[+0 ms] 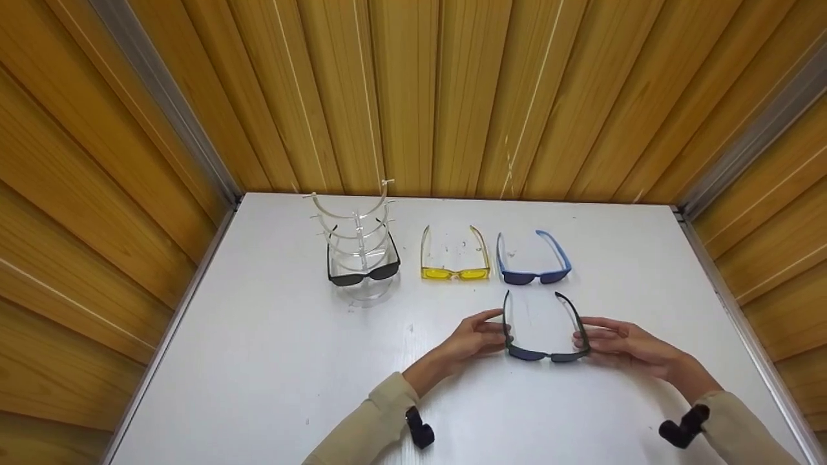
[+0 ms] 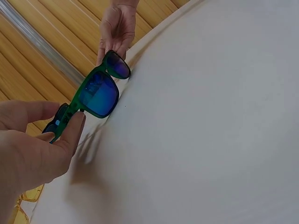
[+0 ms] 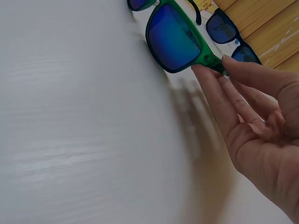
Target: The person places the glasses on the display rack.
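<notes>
Green-framed sunglasses [image 1: 549, 356] with blue mirrored lenses are held between both hands, temples unfolded and pointing to the back of the table. My left hand [image 1: 475, 337] pinches the left temple near its hinge. On the other side my right hand [image 1: 623, 345] grips the right temple between thumb and fingers. In the right wrist view the green sunglasses [image 3: 173, 39] show a large blue-green lens beside the fingertips. Behind them lie blue sunglasses [image 1: 533, 278], with yellow glasses [image 1: 455, 274] to their left.
A clear tiered glasses stand [image 1: 360, 236] is at the table's back left, with black sunglasses [image 1: 365, 274] on a low tier. The upper tiers bear no glasses. Wood-patterned walls [image 1: 439, 97] enclose the white table [image 1: 258, 361] at the back and sides.
</notes>
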The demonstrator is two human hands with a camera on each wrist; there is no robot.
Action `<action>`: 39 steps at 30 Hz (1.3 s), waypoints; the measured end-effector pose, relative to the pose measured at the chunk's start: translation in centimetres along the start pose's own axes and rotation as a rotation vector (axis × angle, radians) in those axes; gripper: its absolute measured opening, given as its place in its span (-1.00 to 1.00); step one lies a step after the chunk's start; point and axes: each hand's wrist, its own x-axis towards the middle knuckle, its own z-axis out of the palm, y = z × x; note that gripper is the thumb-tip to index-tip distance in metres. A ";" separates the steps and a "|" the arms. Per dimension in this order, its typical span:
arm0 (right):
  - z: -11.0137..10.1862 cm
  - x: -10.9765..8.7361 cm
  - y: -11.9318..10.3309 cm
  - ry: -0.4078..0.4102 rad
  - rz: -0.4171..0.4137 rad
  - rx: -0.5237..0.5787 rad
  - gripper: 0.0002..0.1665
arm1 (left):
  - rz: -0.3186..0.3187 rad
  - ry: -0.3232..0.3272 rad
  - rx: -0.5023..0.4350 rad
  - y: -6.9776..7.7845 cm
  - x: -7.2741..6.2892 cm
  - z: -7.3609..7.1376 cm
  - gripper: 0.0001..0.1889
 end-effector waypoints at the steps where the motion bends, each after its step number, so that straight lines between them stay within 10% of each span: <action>1: 0.2 -0.1 -0.1 0.001 -0.001 -0.005 -0.35 | 0.004 -0.002 -0.013 0.0 -0.1 0.0 -0.38; 39: 11.8 4.9 -1.4 0.154 0.015 -0.093 -0.22 | 0.093 0.093 0.014 2.2 -8.9 -7.0 -0.33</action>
